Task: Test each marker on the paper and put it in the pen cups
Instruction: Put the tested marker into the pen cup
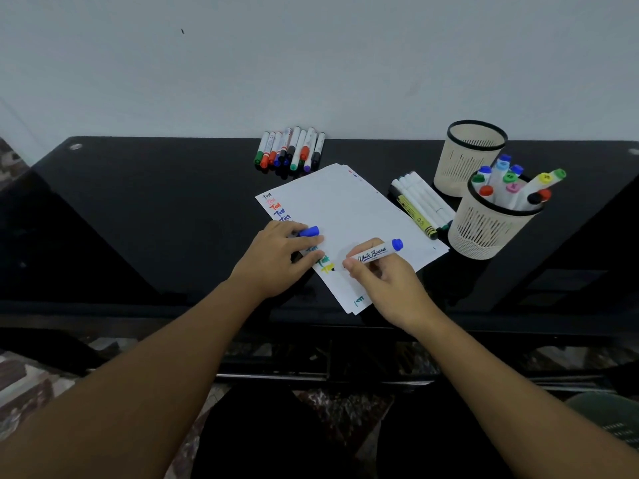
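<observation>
- A person sits at a glossy black surface [173, 209], seen from a head-worn camera looking down at both bare forearms.
- The right hand [382, 274] has its fingers [363, 251] clamped around a white whiteboard marker with a blue end [375, 253]. Its writing end points down-left at a white sheet of paper [356, 212]; the tip itself is hidden by the fingers.
- The left hand [283, 257] rests on the sheet's left edge, fingers closed on a small blue marker cap [308, 231].
- The sheet lies tilted in the middle of the surface. A column of coloured "Test" scribbles [276, 208] runs down its left margin.
- Handling, as a judgement: the marker looks light, rigid and smooth plastic, best held low on the barrel for writing. The loose paper may slide, so the left hand pinning it helps.
- A row of capped white markers with coloured caps [292, 148] lies at the back edge, apparently not yet tested.
- To the right stand two cream perforated plastic pen cups with black rims. The nearer cup [484, 226] is crowded with markers; the farther cup [466, 157] looks empty.
- A cluster of slim white pens and one yellow-labelled marker [420, 202] lies between the paper and the cups, on the path to them.
</observation>
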